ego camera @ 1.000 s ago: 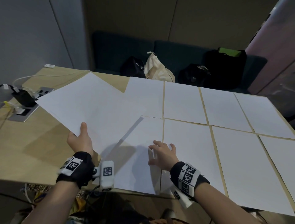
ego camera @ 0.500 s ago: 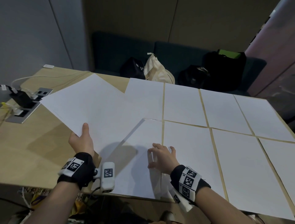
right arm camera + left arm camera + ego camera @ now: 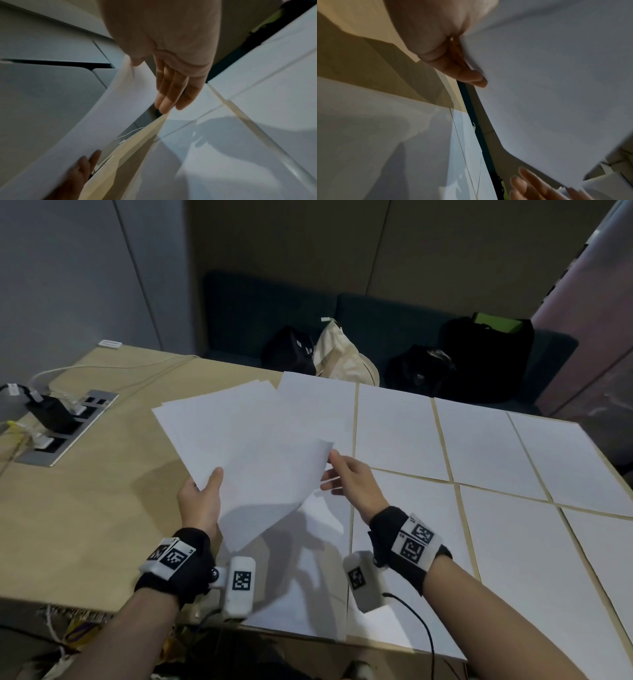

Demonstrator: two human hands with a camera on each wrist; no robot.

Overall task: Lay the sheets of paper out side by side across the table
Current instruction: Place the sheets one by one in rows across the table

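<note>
My left hand holds a stack of white paper above the table, thumb on top and fingers hidden beneath. My right hand pinches the right corner of the stack's top sheet, with the thumb above and straight fingers below. In the left wrist view the left hand grips the stack's edge. The right wrist view shows the right hand with its fingers under the paper. Several laid sheets lie side by side in two rows on the wooden table; the near-left sheet lies under my hands.
A recessed power panel with plugs and cables sits at the table's left. A small white object lies at the far left corner. Bags rest on a dark sofa behind the table. Bare wood shows left of the sheets.
My right hand lifted off the near-left sheet and came up to the stack's right corner. The left hand swung the stack rightward, over that sheet.
</note>
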